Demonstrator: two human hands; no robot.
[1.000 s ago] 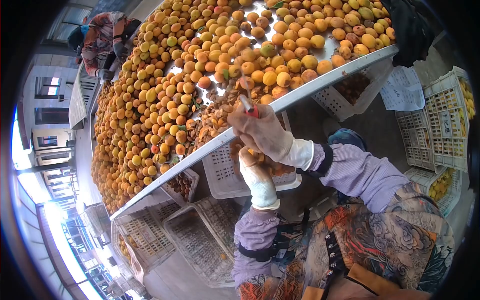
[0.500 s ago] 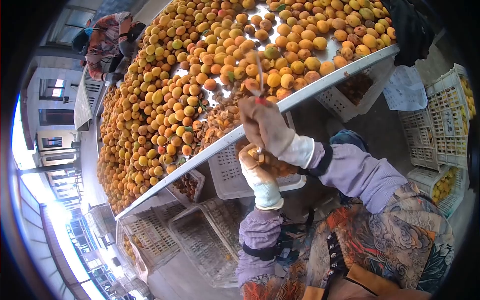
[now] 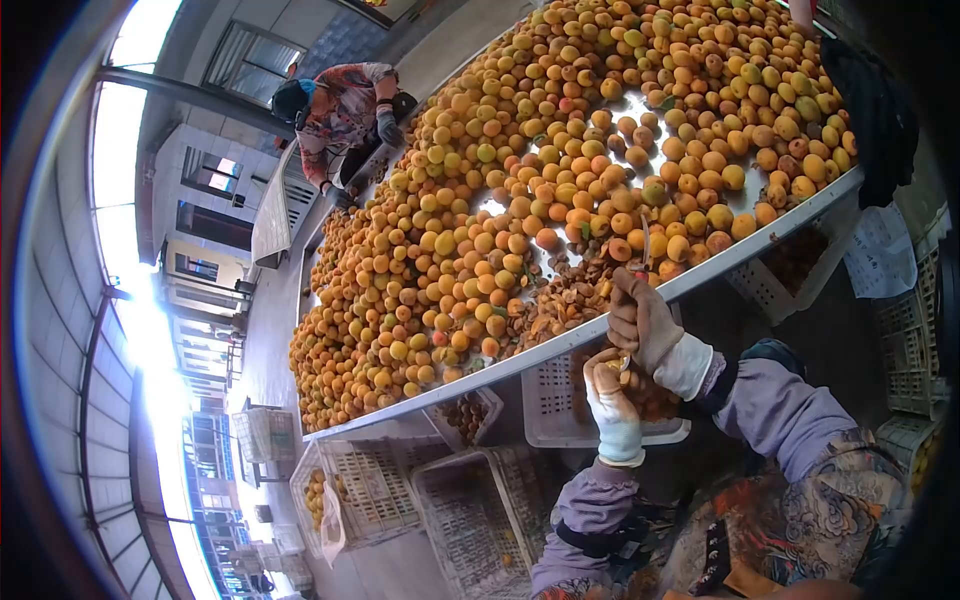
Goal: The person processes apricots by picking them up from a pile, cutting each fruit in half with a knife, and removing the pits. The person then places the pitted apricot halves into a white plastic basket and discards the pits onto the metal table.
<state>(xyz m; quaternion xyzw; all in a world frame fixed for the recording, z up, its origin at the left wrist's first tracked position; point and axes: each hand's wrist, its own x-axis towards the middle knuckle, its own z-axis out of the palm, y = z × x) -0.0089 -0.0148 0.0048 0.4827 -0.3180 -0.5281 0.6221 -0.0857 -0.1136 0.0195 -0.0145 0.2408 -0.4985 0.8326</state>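
My right hand (image 3: 645,322), in a stained glove with a white cuff, is wrapped around a small knife (image 3: 646,245) whose thin blade points up over the table edge. Just below it, my left hand (image 3: 612,405), in a soiled white glove, is closed with a bit of yellow-orange apricot (image 3: 625,374) showing at the fingers. Most of that fruit is hidden by the gloves. Both hands are close together at the near metal rim. Torn apricot pieces (image 3: 560,303) lie heaped on the table just beyond them.
Whole apricots (image 3: 440,240) cover the sloping metal table (image 3: 460,368). Beneath the hands stands a white crate (image 3: 548,405) with brownish pieces. More plastic crates (image 3: 460,500) stand below on the floor. Another person (image 3: 350,120) works at the far side. A dark cloth (image 3: 875,120) hangs at the right corner.
My view has swung, so the table and hands appear farther right and lower. The hands remain close together at the rim, the knife still upright. The other person's upper body leans differently.
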